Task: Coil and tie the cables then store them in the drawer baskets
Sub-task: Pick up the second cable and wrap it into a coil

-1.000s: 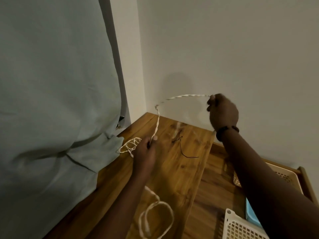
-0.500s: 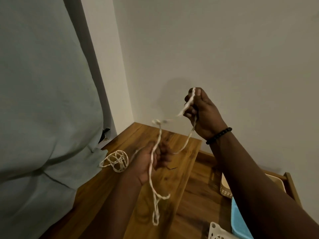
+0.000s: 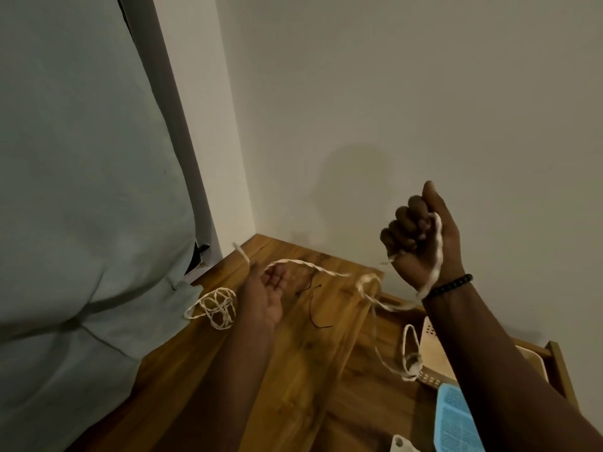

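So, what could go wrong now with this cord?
The left hand looks open, so the cord may slip off it and the loop around the right hand may loosen. The hanging part could also catch on the beige basket in the drawer.

The blue basket [image 3: 453, 422] and the white basket [image 3: 403, 446] are cut off by the bottom edge. The beige basket [image 3: 432, 350] is largely hidden behind the right forearm. The twisted cord [image 3: 306, 264] is blurred near the drawer.
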